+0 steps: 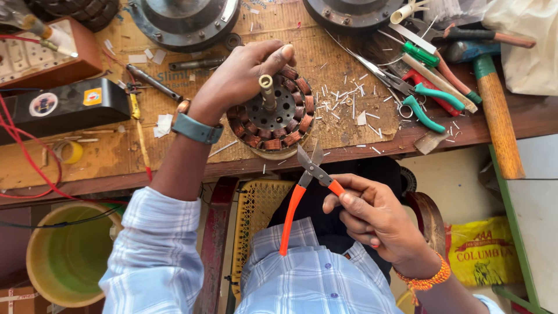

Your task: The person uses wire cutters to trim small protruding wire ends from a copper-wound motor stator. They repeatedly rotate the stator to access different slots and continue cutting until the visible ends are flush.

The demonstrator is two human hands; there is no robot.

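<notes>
At the centre of the frame, on the cardboard-covered wooden workbench, the left hand grips the round copper-wound motor stator from above, thumb beside its upright metal shaft. Just below it, off the bench edge, the right hand clasps orange-handled cutting pliers, blades parted and pointing up at the stator's near rim. Green-handled scissors lie at upper right.

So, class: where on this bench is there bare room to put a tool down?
Bare cardboard lies between the black box and the stator, near the left hand. Right of the stator, the green-handled scissors and hammer crowd it.
</notes>
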